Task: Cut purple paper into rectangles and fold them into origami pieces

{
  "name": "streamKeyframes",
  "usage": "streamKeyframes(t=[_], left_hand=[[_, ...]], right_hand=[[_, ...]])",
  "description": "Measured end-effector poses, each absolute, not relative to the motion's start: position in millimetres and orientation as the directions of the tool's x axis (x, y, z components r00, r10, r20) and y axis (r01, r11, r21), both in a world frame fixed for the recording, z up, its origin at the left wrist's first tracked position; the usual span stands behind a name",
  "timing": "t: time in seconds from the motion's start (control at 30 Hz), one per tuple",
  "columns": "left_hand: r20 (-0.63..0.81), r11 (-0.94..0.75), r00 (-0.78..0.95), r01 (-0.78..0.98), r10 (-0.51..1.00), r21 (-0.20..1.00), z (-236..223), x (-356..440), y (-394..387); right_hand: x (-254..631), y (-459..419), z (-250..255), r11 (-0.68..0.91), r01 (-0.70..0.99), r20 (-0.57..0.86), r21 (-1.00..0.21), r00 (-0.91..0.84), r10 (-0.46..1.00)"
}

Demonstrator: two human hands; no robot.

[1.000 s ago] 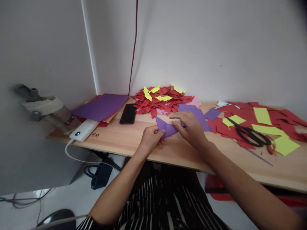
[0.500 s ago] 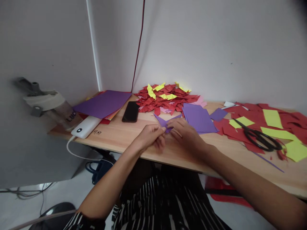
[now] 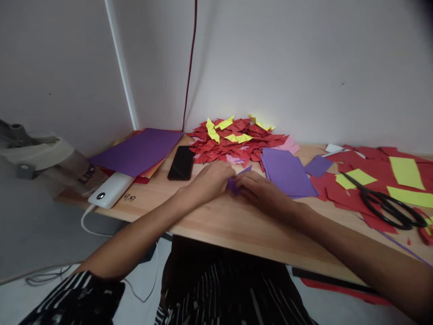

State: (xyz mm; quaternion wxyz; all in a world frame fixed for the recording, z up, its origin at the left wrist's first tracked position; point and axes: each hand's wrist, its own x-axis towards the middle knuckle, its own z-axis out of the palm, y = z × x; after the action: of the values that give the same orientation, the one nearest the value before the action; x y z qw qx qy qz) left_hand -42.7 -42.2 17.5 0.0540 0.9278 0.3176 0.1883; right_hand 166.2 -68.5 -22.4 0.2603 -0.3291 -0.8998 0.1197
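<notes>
Between my two hands is a folded piece of purple paper, mostly covered by fingers, with one pointed tip showing above them. My left hand is closed on its left side. From the right, my right hand pinches the same paper with bent fingers. A stack of purple paper sheets lies just beyond my right hand. Behind both hands rises a heap of folded red paper pieces with a few yellow ones on top.
A black phone lies left of the heap. Farther left are purple and red sheets, a white power bank with a cable, and a clear bottle. Black scissors rest among red and yellow scraps on the right.
The purple paper went from a broad, flat folded shape to a smaller bundle largely hidden by my fingers. My left hand moved up over it and my right hand closed in beside it.
</notes>
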Motion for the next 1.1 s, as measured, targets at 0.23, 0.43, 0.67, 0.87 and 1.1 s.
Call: streamKeyframes(t=[0.23,0.43,0.67,0.87,1.1], left_hand=[[0.188,-0.83,0.809,0.535,0.557,0.155,8,-49,-57],[0.316,-0.839,0.778,0.5,0.544,0.215,-2,-51,-53],[0.397,-0.849,0.754,0.502,0.523,0.165,-9,-52,-53],[0.429,-0.813,0.7,0.554,0.571,0.178,-13,-54,-55],[0.43,-0.843,0.743,0.532,0.512,0.085,-17,-54,-56]], right_hand=[[173,-70,-24,0.713,0.609,0.372,-0.348,-0.608,0.701],[171,-67,-21,0.615,0.654,0.323,-0.44,-0.524,0.788],[163,-58,-8,0.472,0.704,0.172,-0.53,-0.456,0.873],[156,-50,-6,0.417,0.782,0.096,-0.463,-0.424,0.901],[155,-50,-10,0.451,0.789,0.16,-0.418,-0.424,0.891]])
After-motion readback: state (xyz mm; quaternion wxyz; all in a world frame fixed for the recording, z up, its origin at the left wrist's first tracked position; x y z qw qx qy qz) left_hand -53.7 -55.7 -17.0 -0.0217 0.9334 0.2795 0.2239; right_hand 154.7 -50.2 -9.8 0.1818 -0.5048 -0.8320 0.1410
